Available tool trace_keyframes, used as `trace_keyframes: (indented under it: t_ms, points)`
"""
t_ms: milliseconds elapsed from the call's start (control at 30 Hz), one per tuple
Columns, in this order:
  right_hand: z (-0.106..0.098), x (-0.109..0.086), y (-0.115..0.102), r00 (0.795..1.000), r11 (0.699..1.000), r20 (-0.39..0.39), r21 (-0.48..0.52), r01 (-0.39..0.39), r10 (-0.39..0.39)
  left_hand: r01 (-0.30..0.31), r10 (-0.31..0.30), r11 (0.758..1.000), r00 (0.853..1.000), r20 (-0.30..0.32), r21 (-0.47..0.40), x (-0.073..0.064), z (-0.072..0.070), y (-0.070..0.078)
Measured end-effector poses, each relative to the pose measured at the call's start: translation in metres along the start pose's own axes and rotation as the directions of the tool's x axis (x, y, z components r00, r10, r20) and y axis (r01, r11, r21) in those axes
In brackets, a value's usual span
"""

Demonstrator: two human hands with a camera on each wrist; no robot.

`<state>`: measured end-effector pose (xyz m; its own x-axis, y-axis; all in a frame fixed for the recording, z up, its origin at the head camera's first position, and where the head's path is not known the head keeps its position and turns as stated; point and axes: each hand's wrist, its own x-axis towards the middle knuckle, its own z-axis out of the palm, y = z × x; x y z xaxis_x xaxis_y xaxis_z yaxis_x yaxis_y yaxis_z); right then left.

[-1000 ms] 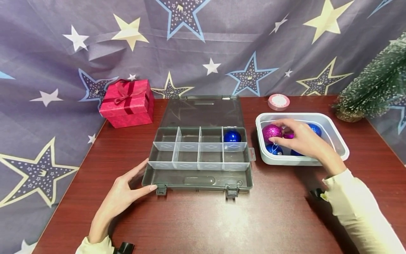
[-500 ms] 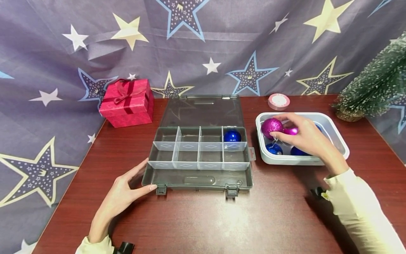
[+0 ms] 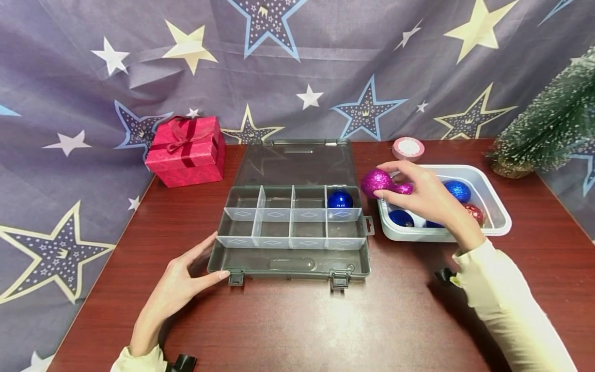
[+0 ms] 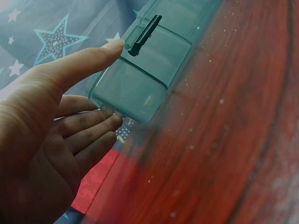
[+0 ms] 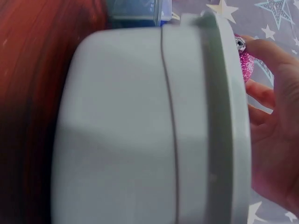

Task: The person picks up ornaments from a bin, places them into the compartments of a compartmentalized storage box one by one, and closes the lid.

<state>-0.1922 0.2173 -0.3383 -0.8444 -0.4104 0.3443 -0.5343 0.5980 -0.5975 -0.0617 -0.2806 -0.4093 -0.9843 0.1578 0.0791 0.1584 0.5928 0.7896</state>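
My right hand point(image 3: 425, 194) pinches a magenta glitter Christmas bauble point(image 3: 375, 183) between thumb and fingers, above the left rim of the white tub point(image 3: 446, 237). Behind that bauble a second magenta glittery piece point(image 3: 402, 188) shows beneath the fingers; whether it is separate I cannot tell. In the right wrist view, the tub wall hides most of the bauble point(image 5: 246, 65). My left hand point(image 3: 174, 281) touches the front left corner of a grey see-through compartment box point(image 3: 290, 263), thumb at the front edge, fingers along the side. A shiny blue bauble point(image 3: 341, 199) sits in its back right compartment.
Blue glitter baubles point(image 3: 457, 191) and a red one point(image 3: 473, 213) lie in the tub. The box's lid point(image 3: 299, 164) lies back behind it. A red gift box point(image 3: 186, 152), a pink-and-white roll point(image 3: 408, 149) and a small frosted tree point(image 3: 534, 134) stand along the back.
My right hand has lifted the magenta bauble from the tub and carried it left to the rim, uncovering the red bauble. The left hand and the compartment box have stayed put.
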Motion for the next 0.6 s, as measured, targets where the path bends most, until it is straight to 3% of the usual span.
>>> trace_keyframes:
  t_ms: [400, 600]
  points:
    - [0.034, 0.034, -0.017, 0.989, 0.992, 0.145, 0.123, 0.001, -0.019, 0.018, -0.018, 1.000, 1.000, 0.002, 0.006, 0.000, 0.000, 0.000]
    - [0.051, 0.051, -0.028, 0.983, 0.991, 0.177, 0.134, 0.017, -0.041, 0.021, -0.021, 1.000, 1.000, 0.001, 0.010, -0.001, 0.000, 0.001]
